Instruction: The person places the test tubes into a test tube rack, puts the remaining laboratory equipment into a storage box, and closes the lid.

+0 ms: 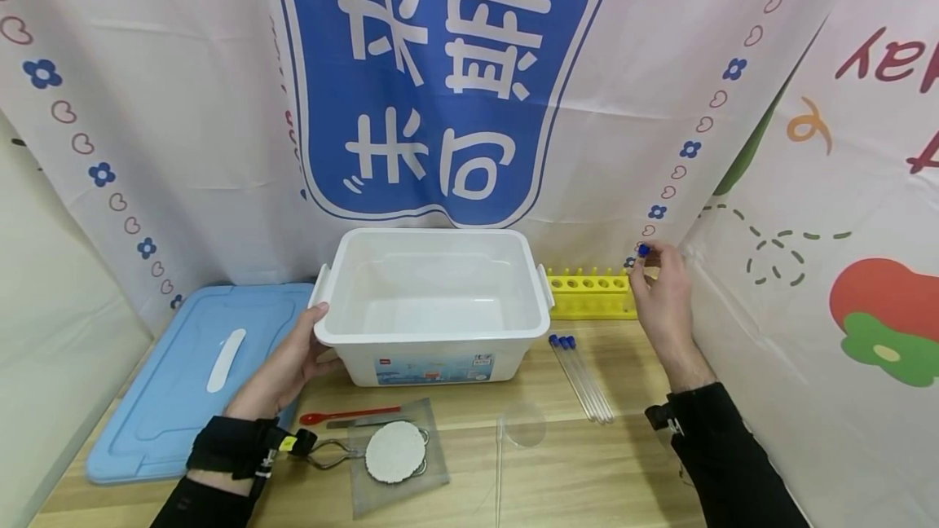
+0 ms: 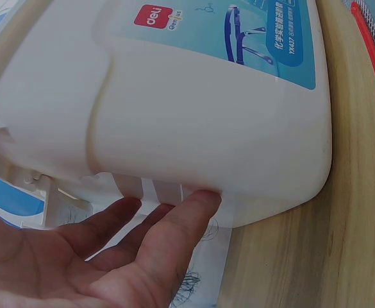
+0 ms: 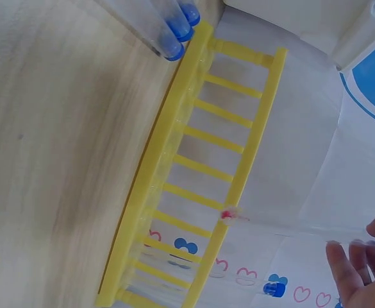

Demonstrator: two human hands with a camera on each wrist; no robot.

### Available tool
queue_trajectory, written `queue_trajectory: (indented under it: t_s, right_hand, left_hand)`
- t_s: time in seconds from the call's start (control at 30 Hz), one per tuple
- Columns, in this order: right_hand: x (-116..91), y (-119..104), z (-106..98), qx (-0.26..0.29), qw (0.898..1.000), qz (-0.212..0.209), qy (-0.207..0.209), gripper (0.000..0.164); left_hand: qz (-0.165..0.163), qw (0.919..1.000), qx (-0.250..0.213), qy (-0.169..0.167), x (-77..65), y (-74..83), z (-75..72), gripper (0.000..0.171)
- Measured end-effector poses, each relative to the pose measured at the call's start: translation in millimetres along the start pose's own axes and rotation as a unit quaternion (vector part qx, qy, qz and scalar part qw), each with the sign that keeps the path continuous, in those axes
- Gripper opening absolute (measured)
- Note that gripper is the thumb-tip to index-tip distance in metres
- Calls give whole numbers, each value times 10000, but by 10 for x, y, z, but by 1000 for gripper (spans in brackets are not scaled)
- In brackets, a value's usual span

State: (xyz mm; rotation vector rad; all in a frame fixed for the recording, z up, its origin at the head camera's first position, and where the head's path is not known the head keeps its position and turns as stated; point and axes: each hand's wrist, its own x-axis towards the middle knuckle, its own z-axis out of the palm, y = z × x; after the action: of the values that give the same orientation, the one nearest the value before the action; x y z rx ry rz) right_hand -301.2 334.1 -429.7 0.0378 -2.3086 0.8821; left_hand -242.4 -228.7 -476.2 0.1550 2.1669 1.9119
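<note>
My left hand (image 1: 288,365) is at the left side of a white storage bin (image 1: 433,357); in the left wrist view its extended fingers touch the bin wall below the side handle. At the right, my right hand (image 1: 666,300) pinches a clear test tube (image 3: 302,229) by its blue cap (image 1: 643,250). The tube's lower end is at the top rail of a yellow test tube rack (image 3: 142,160). Another blue-capped tube (image 3: 275,289) stands in the rack near that end. Whether the held tube has entered a hole, I cannot tell.
Several blue-capped tubes (image 1: 583,381) lie before the rack. A blue lid (image 1: 169,398) is at left. In front lie a red spoon (image 1: 352,414), a wire gauze (image 1: 434,479) bearing a white disc (image 1: 396,452), tongs (image 1: 330,455) and a thin glass rod (image 1: 499,471).
</note>
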Motion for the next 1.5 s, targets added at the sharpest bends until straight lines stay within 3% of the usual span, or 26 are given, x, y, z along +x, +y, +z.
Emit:
queue_trajectory:
  t_s: [0.4,0.87,1.27,1.5]
  right_hand:
    - [128,-36,38,465,9972,232,530,38]
    - [238,113,153,601,9936,607,743,41]
    - [237,283,273,515,9937,766,642,40]
    - [195,333,332,498,9945,855,340,41]
  left_hand:
    - [8,10000,-59,-21,-19,13,10,84]
    - [-14,10000,-23,-10,-15,15,8,84]
    - [27,10000,-60,-34,-25,29,14,84]
    - [18,9999,-74,-104,-10,19,-1,84]
